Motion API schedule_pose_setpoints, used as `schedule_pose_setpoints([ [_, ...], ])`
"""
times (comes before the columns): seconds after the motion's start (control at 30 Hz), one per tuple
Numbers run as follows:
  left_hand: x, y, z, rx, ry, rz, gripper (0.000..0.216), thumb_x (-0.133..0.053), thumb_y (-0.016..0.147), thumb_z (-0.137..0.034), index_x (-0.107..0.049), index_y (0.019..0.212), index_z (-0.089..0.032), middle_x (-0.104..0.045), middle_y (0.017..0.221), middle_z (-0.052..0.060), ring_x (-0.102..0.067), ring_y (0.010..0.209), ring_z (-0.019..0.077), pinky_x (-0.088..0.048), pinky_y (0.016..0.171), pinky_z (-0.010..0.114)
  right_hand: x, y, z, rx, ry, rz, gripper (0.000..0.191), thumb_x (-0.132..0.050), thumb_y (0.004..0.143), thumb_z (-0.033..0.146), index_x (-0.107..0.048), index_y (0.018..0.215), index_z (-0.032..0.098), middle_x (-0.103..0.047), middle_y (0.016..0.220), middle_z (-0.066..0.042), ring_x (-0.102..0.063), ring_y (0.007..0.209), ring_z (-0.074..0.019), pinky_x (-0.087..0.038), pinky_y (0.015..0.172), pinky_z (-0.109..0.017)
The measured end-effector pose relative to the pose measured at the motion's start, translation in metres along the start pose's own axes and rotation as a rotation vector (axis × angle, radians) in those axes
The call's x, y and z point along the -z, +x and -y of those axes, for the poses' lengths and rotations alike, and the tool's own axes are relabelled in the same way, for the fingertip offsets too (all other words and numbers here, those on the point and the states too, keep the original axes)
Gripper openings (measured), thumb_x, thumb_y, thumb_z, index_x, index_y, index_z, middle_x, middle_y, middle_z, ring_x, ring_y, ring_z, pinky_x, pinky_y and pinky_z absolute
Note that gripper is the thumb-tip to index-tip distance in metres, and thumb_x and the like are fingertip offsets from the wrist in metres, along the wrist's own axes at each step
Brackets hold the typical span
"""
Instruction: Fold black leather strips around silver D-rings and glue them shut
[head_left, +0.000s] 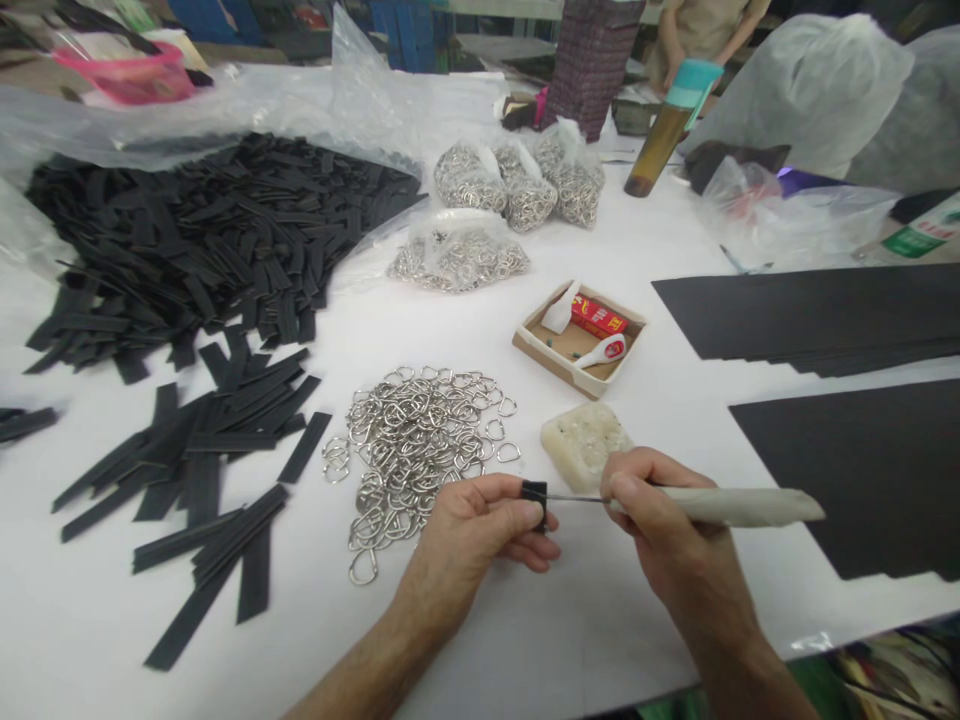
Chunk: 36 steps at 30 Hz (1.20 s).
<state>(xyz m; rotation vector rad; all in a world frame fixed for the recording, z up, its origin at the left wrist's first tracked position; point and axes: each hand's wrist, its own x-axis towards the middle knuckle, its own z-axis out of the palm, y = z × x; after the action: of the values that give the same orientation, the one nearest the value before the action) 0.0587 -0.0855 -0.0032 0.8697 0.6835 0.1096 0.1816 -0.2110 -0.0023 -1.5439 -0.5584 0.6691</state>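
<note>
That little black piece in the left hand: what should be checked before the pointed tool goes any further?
1. Black piece pinched firmly in left hand: ok.
2. Right hand grips the white-handled tool: ok.
3. Tool tip meets the piece: ok.
4. Fingertips away from the tip: cannot tell.
5. Loose metal D-rings within reach: ok.
6. Pale block close by the right hand: ok.

The small black folded strap piece [535,503] is mostly covered by the grip of the left hand [472,530], so its shape is unclear. Right of it, the flat black sheet [862,480] is cut by the picture's edge. The print on the small red box [598,317] is too small to read.
</note>
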Motion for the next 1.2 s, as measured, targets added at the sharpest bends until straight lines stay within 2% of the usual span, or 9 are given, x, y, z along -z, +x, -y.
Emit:
schedule_pose_setpoints([
  [0.2, 0.002, 0.0, 0.001, 0.012, -0.001, 0.012, 0.013, -0.069, 0.07, -0.021, -0.069, 0.073, -0.008, -0.072, 0.071, 0.009, -0.066, 0.054, 0.0144, -0.054, 0.053, 0.022, -0.001, -0.001, -0.002, 0.023, 0.047, 0.01, 0.028, -0.059, 0.084, 0.035, -0.051, 0.062, 0.019, -0.038, 0.057, 0.003, -0.031, 0.056, -0.013, -0.026, 0.051, -0.027],
  [0.57, 0.0, -0.001, 0.0, 0.054, 0.049, 0.041, 0.015, -0.067, 0.07, -0.023, -0.069, 0.074, -0.008, -0.071, 0.066, 0.008, -0.065, 0.052, 0.0134, -0.052, 0.053, 0.021, -0.004, 0.002, -0.006, -0.025, 0.051, 0.058, 0.028, -0.059, 0.084, 0.036, -0.051, 0.063, 0.019, -0.039, 0.056, 0.004, -0.031, 0.056, -0.0126, -0.026, 0.051, -0.027],
  [0.83, -0.003, -0.003, -0.002, 0.092, 0.125, 0.027, 0.015, -0.065, 0.069, -0.023, -0.068, 0.064, -0.009, -0.066, 0.051, 0.005, -0.06, 0.045, 0.0114, -0.049, 0.047, 0.018, -0.005, 0.011, -0.004, -0.168, 0.231, 0.111, 0.028, -0.061, 0.08, 0.034, -0.052, 0.059, 0.017, -0.035, 0.052, 0.005, -0.028, 0.049, -0.0093, -0.019, 0.047, -0.026],
  [1.03, 0.0, -0.002, 0.001, 0.091, 0.116, -0.033, 0.014, -0.066, 0.068, -0.022, -0.068, 0.063, -0.009, -0.067, 0.057, 0.005, -0.06, 0.044, 0.0114, -0.048, 0.044, 0.018, 0.001, 0.018, 0.004, -0.039, 0.354, -0.017, 0.025, -0.061, 0.08, 0.028, -0.053, 0.059, 0.017, -0.037, 0.053, 0.004, -0.028, 0.049, -0.0095, -0.021, 0.046, -0.024],
  [1.2, 0.0, -0.002, -0.001, 0.077, 0.098, -0.051, 0.013, -0.066, 0.067, -0.021, -0.068, 0.061, -0.01, -0.065, 0.055, 0.004, -0.06, 0.044, 0.0116, -0.048, 0.042, 0.018, 0.004, 0.012, 0.002, 0.08, 0.209, -0.04, 0.019, -0.061, 0.081, 0.027, -0.056, 0.065, 0.019, -0.04, 0.056, 0.003, -0.034, 0.055, -0.0124, -0.03, 0.052, -0.026],
])
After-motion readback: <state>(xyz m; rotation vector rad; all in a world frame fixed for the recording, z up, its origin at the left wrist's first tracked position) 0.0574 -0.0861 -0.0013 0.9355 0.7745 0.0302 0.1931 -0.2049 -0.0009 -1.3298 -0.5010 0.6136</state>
